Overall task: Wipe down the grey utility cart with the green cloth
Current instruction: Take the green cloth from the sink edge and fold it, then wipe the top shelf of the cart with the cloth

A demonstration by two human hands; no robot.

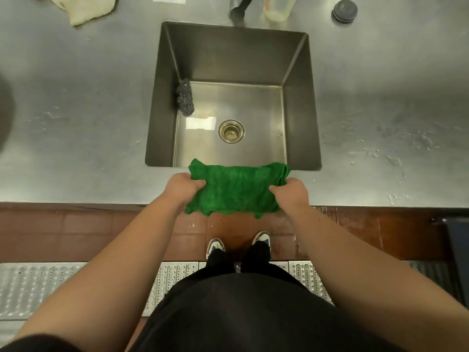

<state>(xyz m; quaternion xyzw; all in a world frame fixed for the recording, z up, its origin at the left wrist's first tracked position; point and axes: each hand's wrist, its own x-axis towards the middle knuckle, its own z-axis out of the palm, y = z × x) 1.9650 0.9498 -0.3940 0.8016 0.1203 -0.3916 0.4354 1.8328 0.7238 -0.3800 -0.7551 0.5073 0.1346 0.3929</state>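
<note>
A folded green cloth (236, 189) is stretched between my two hands over the near edge of a steel counter, just in front of the sink. My left hand (181, 188) grips its left end with curled fingers. My right hand (291, 193) grips its right end the same way. The cloth's lower edge hangs past the counter's front edge. The grey utility cart is not in view.
A steel sink (167, 97) holds a steel-wool scrubber (185, 97) and has a drain (231, 131) in its floor. On the counter (76, 97) lie a cream cloth (86, 7), a faucet base (238, 10), a plastic bottle (278, 8) and a dark plug (344, 10). Wet tile floor below.
</note>
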